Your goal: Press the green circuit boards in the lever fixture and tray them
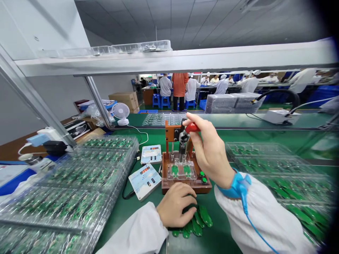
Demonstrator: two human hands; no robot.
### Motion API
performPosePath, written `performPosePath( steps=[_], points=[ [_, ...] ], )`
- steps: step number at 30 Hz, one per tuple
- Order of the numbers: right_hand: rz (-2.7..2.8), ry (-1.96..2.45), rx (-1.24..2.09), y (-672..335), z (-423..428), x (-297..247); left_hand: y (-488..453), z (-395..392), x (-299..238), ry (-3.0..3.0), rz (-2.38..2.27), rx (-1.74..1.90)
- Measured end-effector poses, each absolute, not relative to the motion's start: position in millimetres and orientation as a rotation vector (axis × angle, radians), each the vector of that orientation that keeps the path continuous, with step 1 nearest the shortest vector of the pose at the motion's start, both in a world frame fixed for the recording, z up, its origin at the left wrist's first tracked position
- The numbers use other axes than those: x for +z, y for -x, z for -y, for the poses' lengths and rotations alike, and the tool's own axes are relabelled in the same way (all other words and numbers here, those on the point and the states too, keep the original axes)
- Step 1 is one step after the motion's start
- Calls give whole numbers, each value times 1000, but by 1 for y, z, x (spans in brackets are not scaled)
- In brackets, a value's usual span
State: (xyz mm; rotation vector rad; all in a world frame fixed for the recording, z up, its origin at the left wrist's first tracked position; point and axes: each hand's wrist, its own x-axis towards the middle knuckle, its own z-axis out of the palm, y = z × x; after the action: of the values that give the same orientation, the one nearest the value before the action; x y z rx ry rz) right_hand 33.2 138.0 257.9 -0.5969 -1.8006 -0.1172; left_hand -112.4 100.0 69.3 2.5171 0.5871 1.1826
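Right hand (210, 151) grips the red knob (192, 127); left hand (177, 205) rests over green boards (204, 216)

From where I stand, the right hand has its grip closed round the red knob at the top of a small brown press (169, 133), with thumb and fingers wrapped about it. A blue wrist strap (230, 188) circles that wrist, and its blue cord (251, 225) trails down over the white sleeve. Under the black plunger (182, 151), a clear holder (182, 177) carries two small round boards (186, 170), side by side. Two green buttons (203, 180) sit at the right of the press base.

The left hand lies low in front of the press, palm down and fingers loosely bent, over the near edge of the loose pile of green boards on the green desk (218, 234). I cannot tell whether its grip has hold of one.

Just left of the press lie two pale boxes (140, 183) with red lit digits. Further left, a stack of clear trays (87, 187) full of boards covers much of the desk; more trays (275, 164) stand to the right, beyond the right arm. A little white fan (120, 111) stands toward the back. Across the room, people (179, 84) sit and stand along another work line.
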Motion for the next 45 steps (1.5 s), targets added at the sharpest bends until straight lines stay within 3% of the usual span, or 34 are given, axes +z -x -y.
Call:
performPosePath(
  steps=[5,17,22,25,27,29,35,39,45],
  points=[
    [1755,543,-168,-35,-141,226,112,-100,69,-2527,-587,1180],
    [1694,434,137,-21,-149,166,110,-102,68,-2532,-577,1212],
    [1677,430,206,-22,-146,167,118,-99,86,-2440,-611,1489],
    [1714,428,195,-25,-146,168,148,-114,103,-2297,-926,1638],
    [1717,429,202,-26,-145,169,177,-136,112,-2179,-1319,1419],
    [1707,430,214,-26,-145,170,206,-160,120,-2166,-1627,925],
    [1712,423,202,-25,-145,172,241,-205,133,-2122,-1687,-249],
    [1704,421,191,-25,-144,173,235,-213,137,-2153,-1651,-478],
    [1698,429,186,-23,-143,172,236,-217,135,-2176,-1639,-489]
  ],
)
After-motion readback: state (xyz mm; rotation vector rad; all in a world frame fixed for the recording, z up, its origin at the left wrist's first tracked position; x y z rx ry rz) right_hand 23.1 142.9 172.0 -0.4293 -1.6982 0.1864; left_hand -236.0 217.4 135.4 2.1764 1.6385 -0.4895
